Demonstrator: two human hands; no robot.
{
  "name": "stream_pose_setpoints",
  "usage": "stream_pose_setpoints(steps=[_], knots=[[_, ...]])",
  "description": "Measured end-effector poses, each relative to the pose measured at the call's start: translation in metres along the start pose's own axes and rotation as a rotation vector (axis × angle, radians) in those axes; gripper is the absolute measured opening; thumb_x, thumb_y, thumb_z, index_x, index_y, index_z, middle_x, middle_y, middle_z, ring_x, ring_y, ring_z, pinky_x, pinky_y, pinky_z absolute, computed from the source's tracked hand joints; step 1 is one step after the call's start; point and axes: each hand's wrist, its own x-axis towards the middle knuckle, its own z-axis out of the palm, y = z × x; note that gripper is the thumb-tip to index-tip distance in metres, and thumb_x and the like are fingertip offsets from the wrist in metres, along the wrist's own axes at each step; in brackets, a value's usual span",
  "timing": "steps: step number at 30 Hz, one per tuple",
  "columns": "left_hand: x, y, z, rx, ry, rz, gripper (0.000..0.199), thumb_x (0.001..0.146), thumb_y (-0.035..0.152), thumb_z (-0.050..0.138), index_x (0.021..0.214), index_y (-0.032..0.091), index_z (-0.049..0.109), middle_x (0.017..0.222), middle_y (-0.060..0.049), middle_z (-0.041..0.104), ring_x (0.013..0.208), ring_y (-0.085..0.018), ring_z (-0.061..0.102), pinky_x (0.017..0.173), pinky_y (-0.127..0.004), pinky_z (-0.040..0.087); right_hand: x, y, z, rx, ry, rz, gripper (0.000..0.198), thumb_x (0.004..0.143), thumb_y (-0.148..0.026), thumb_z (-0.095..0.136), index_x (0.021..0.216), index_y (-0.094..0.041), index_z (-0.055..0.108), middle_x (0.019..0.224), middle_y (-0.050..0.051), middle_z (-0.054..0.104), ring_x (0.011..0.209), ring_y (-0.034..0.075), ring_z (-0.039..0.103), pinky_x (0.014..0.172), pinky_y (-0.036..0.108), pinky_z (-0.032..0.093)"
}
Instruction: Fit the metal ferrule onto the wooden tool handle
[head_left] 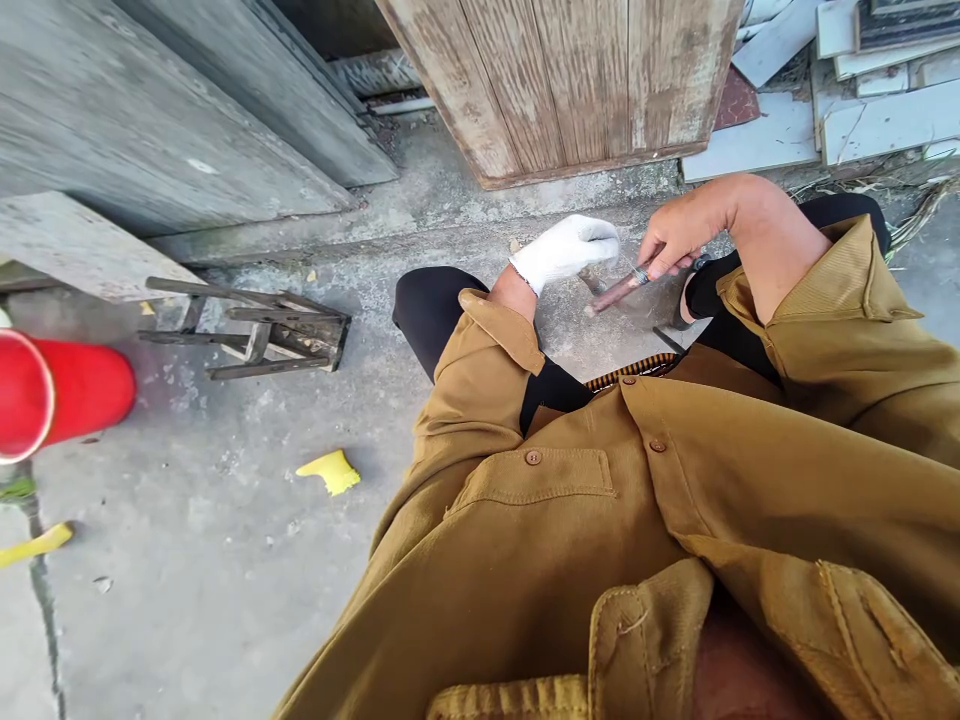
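My left hand [566, 250], in a white knit glove, is closed with its fingertips pinched together. A thin wire-like strand runs from those fingertips toward a brown wooden handle [619, 292]. My bare right hand [681, 235] grips this handle from the right, near a band of wire [641, 275] wound round it. The handle slants down to the left and ends in a pale, worn tip. Whatever lies beyond my right fist is hidden. Below the handle, between my legs, a dark narrow flat piece [667, 340] shows; its kind is unclear.
A small wooden stool [281, 325] lies on its side at left, near a red bucket [82, 390]. Yellow scraps [332, 471] lie on the concrete floor [217, 560]. Weathered boards [570, 80] lean ahead, with stacked tiles [772, 135] at upper right.
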Motion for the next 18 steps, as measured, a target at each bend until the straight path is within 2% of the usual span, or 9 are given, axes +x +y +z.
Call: stream_pose_setpoints(steps=[2, 3, 6, 8, 10, 12, 14, 15, 18], knots=[[0.002, -0.005, 0.003, -0.089, 0.030, -0.002, 0.021, 0.093, 0.025, 0.072, 0.077, 0.016, 0.063, 0.069, 0.001, 0.059, 0.075, -0.015, 0.062, 0.078, -0.029, 0.051, -0.002, 0.004, -0.003, 0.064, -0.092, -0.079, 0.037, 0.103, -0.050, 0.075, 0.096, -0.014, 0.077, 0.082, 0.002, 0.069, 0.076, 0.012, 0.059, 0.073, 0.026, 0.043], [0.003, -0.008, 0.006, -0.132, 0.054, -0.002, 0.021, 0.097, 0.028, 0.071, 0.080, 0.016, 0.065, 0.072, 0.000, 0.062, 0.077, -0.016, 0.065, 0.080, -0.030, 0.053, -0.002, 0.004, -0.003, 0.103, -0.079, -0.123, 0.035, 0.102, -0.048, 0.076, 0.093, -0.014, 0.076, 0.079, 0.001, 0.067, 0.072, 0.011, 0.056, 0.071, 0.027, 0.042], [0.004, -0.012, 0.014, -0.225, 0.105, -0.004, 0.025, 0.106, 0.035, 0.064, 0.090, 0.016, 0.067, 0.082, -0.003, 0.068, 0.081, -0.016, 0.070, 0.085, -0.032, 0.056, -0.001, 0.001, 0.003, 0.307, 0.115, -0.200, 0.034, 0.100, -0.046, 0.077, 0.084, -0.017, 0.071, 0.072, 0.002, 0.061, 0.065, 0.012, 0.050, 0.064, 0.030, 0.040], [0.003, -0.014, 0.017, -0.241, 0.098, -0.011, 0.026, 0.108, 0.037, 0.063, 0.092, 0.017, 0.067, 0.083, -0.004, 0.069, 0.081, -0.016, 0.070, 0.087, -0.033, 0.058, 0.003, 0.001, 0.008, 0.421, 0.259, -0.193, 0.039, 0.101, -0.053, 0.075, 0.082, -0.020, 0.066, 0.073, 0.002, 0.061, 0.066, 0.014, 0.048, 0.063, 0.031, 0.039], [0.001, -0.016, 0.018, -0.220, 0.058, -0.020, 0.024, 0.107, 0.034, 0.064, 0.091, 0.016, 0.067, 0.083, -0.005, 0.070, 0.080, -0.016, 0.070, 0.087, -0.034, 0.059, 0.012, 0.007, 0.010, 0.443, 0.395, -0.147, 0.045, 0.101, -0.062, 0.074, 0.081, -0.023, 0.061, 0.074, 0.003, 0.063, 0.067, 0.015, 0.048, 0.063, 0.033, 0.041], [0.000, -0.018, 0.017, -0.152, 0.024, -0.030, 0.020, 0.104, 0.027, 0.062, 0.089, 0.015, 0.069, 0.081, -0.006, 0.070, 0.079, -0.017, 0.070, 0.087, -0.035, 0.059, 0.025, 0.022, 0.009, 0.364, 0.500, -0.084, 0.048, 0.098, -0.066, 0.077, 0.081, -0.025, 0.059, 0.071, 0.003, 0.061, 0.069, 0.017, 0.050, 0.065, 0.033, 0.043], [-0.001, -0.021, 0.015, -0.036, 0.019, -0.034, 0.018, 0.101, 0.022, 0.060, 0.087, 0.015, 0.070, 0.077, -0.005, 0.069, 0.079, -0.018, 0.069, 0.088, -0.036, 0.059, 0.039, 0.040, 0.004, 0.273, 0.491, -0.136, 0.047, 0.097, -0.065, 0.080, 0.081, -0.026, 0.058, 0.060, 0.002, 0.050, 0.079, 0.020, 0.053, 0.073, 0.031, 0.046], [0.000, -0.023, 0.013, 0.033, 0.027, -0.031, 0.018, 0.099, 0.021, 0.059, 0.085, 0.015, 0.070, 0.076, -0.004, 0.067, 0.080, -0.019, 0.069, 0.089, -0.037, 0.058, 0.045, 0.047, 0.003, 0.263, 0.413, -0.167, 0.045, 0.098, -0.064, 0.078, 0.084, -0.026, 0.060, 0.058, 0.001, 0.046, 0.085, 0.021, 0.055, 0.078, 0.030, 0.047], [0.003, -0.026, 0.010, 0.222, 0.064, -0.004, 0.016, 0.092, 0.021, 0.061, 0.080, 0.015, 0.069, 0.073, -0.002, 0.064, 0.086, -0.021, 0.068, 0.092, -0.038, 0.055, 0.057, 0.053, 0.003, 0.061, 0.330, 0.008, 0.042, 0.097, -0.055, 0.084, 0.082, -0.023, 0.061, 0.057, 0.003, 0.045, 0.097, 0.025, 0.059, 0.090, 0.033, 0.048]])
